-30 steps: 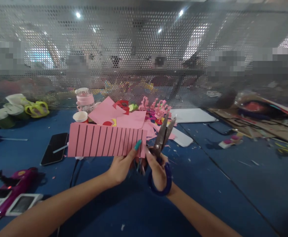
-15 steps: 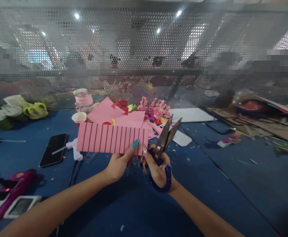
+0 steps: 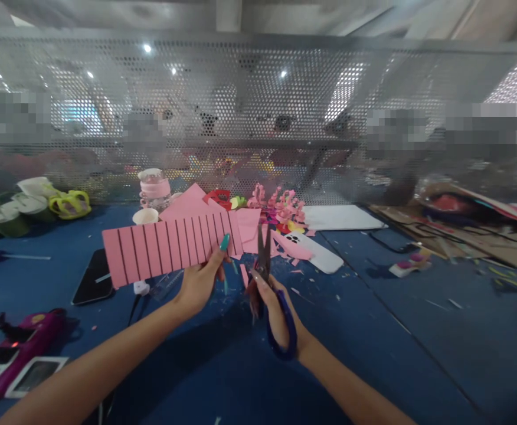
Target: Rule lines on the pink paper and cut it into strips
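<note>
Fingertips point(image 3: 221, 251) of the left hand point(image 3: 199, 283) are pinching the pink lined sheet point(image 3: 170, 247) at its right end, held up over the blue table point(image 3: 373, 330) — the right hand point(image 3: 276, 310) is gripping the scissors point(image 3: 265, 265), blades nearly shut beside it. Held by one corner, the sheet is probably sagging, so a cut could be drifting off its line — or nicking a finger.

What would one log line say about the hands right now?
left hand: holds lined pink paper | right hand: holds scissors, blades shut | cut pink strip below paper
</note>
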Tool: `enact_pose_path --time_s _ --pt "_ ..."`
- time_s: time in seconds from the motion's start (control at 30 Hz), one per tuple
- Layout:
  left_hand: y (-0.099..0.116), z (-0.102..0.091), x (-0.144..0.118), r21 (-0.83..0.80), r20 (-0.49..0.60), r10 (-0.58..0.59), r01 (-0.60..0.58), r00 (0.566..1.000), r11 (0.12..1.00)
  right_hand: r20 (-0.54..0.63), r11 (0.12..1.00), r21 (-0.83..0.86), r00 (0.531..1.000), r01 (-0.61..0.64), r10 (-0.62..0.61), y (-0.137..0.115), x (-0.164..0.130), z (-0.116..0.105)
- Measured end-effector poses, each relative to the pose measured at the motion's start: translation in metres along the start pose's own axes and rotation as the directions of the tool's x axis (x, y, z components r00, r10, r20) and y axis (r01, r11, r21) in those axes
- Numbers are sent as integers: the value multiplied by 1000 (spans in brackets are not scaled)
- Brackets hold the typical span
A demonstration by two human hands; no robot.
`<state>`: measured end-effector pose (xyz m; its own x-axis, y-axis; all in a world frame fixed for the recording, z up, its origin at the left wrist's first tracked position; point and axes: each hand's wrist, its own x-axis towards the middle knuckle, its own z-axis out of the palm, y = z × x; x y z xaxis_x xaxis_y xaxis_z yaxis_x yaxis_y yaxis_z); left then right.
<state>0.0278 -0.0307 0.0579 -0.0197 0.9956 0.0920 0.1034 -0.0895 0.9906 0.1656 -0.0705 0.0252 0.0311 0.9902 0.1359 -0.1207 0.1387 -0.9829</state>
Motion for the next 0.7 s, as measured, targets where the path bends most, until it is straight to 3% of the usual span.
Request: enact_pose_path --time_s 0.13,0.27,0.43,0.53,0.63,0.7 --pt "12 -5 0 30 57 31 -32 998 999 98 992 -128 995 -3 16 -8 -8 4" --pt "24 -12 1 110 50 5 -11 999 994 167 999 -44 986 5 2 -10 -10 9" --pt "34 -19 2 229 171 10 -49 985 972 87 989 142 995 34 -46 -18 9 17" --pt "39 -21 1 256 231 -38 -23 972 966 83 984 153 991 95 -108 -23 29 19" --pt "40 -25 1 209 350 -65 -10 935 978 6 964 112 970 240 -242 -25 48 21" --pt "40 -28 3 96 312 -6 -25 950 995 -36 946 72 949 315 -313 -28 57 22"
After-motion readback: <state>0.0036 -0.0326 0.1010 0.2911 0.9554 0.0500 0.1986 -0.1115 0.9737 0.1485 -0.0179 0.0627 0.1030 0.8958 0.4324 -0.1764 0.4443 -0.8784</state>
